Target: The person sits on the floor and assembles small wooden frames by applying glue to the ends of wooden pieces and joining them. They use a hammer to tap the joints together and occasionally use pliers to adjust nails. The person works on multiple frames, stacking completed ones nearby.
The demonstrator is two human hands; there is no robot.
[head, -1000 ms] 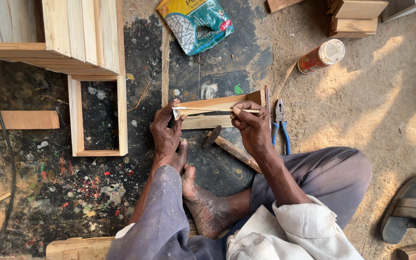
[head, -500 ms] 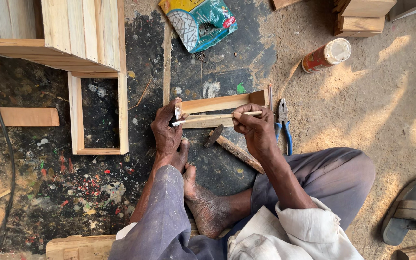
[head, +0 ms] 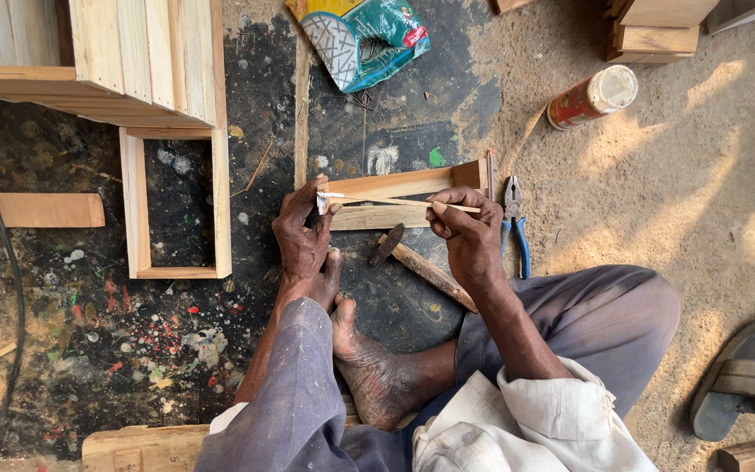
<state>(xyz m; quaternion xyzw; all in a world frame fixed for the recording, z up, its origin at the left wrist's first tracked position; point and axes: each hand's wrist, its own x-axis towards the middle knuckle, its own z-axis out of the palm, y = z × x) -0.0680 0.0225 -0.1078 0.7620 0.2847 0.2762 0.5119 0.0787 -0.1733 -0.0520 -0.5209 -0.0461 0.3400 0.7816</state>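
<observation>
Head view shows a thin stick lying left-to-right across a small wooden frame on the floor, left hand pinching its left end, right hand gripping its right end, both fingers closed on it.

Paint-flecked grey-blue trousers, white cloth at the waist, bare foot

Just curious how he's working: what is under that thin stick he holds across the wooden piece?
Under the thin stick lie two wooden strips, side by side on the dark paint-spattered floor. The left hand covers their left ends; the right hand hides part of the lower strip.
</observation>
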